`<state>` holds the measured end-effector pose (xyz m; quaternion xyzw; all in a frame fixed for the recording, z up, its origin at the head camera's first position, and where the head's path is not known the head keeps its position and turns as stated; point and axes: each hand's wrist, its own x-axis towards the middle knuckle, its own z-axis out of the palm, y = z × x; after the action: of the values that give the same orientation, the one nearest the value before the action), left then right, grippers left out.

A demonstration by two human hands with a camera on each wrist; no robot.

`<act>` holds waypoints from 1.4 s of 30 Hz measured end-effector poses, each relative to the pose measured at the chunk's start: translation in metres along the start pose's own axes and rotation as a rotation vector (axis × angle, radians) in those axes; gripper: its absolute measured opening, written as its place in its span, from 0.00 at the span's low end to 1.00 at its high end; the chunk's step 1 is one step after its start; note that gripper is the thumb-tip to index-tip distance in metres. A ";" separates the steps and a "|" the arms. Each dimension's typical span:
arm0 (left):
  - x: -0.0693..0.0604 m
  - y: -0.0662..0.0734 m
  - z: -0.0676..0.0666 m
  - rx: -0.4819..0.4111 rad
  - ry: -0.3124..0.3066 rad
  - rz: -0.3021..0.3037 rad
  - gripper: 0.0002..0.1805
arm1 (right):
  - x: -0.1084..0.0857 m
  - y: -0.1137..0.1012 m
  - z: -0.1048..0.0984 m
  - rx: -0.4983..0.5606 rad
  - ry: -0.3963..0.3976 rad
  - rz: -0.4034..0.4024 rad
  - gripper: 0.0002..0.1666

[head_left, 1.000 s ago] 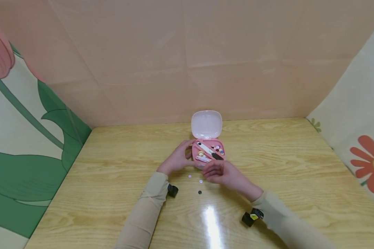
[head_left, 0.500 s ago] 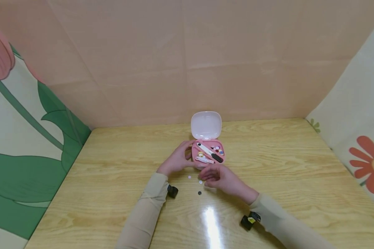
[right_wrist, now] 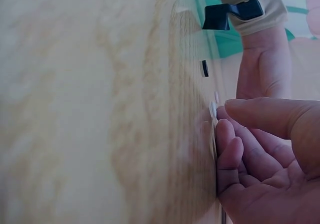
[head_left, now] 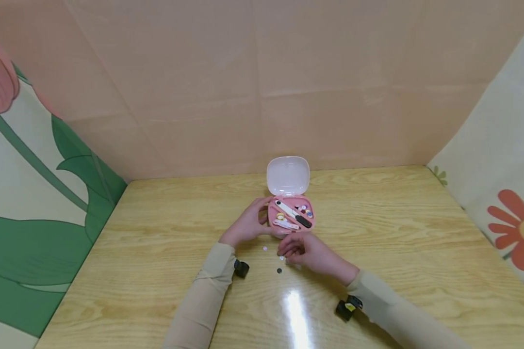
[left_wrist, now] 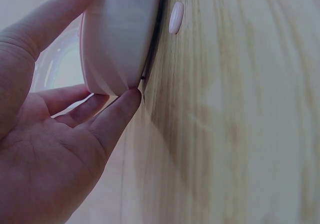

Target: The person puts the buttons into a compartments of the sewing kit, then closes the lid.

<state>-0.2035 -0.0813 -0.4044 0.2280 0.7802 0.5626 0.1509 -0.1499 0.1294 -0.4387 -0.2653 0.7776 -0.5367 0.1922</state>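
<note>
Left wall panel (head_left: 30,247): printed with large green leaves and a pink tulip; stands at 9 o'clock to the table.
Wooden table (head_left: 157,252): pale yellow grain, glossy; bears all small items below.
Left sleeve (head_left: 205,300): beige; a black wrist camera (head_left: 242,269) sits at the cuff.
Left hand (head_left: 247,224): at 8 o'clock on the pink case; grasping it, thumb on the near side, fingers round the outer side.
Pink button (head_left: 265,248): flat on the table, at 7 o'clock from the case.
Black button (head_left: 279,270): flat on the table, between 6 and 7 o'clock from the case.
White button (head_left: 281,258): at the right fingertips, between the black button and the case.
Pink case (head_left: 299,200): rear half of the table, near the middle; pale lid (head_left: 288,175) raised at 12 o'clock.
Case contents: pale strip (head_left: 286,224) at 7 o'clock; white tool with black end (head_left: 303,221) slanting from 11 to 4; assorted buttons (head_left: 304,210) towards 3.
Right hand (head_left: 313,253): at 5 o'clock from the case; fingers bent; whether they pinch or merely touch the white button, cannot tell.
Right sleeve (head_left: 401,305): beige; second wrist camera (head_left: 344,310) alongside.
Right wall panel (head_left: 506,160): pale, red-orange flower, at 3 o'clock.
</note>
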 end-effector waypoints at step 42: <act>0.011 -0.032 0.002 0.031 0.019 0.015 0.51 | 0.003 -0.005 0.006 -0.117 -0.008 0.023 0.15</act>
<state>-0.2180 -0.0819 -0.4350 0.2308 0.7887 0.5535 0.1358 -0.1475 0.1219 -0.4364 -0.2693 0.8099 -0.4871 0.1853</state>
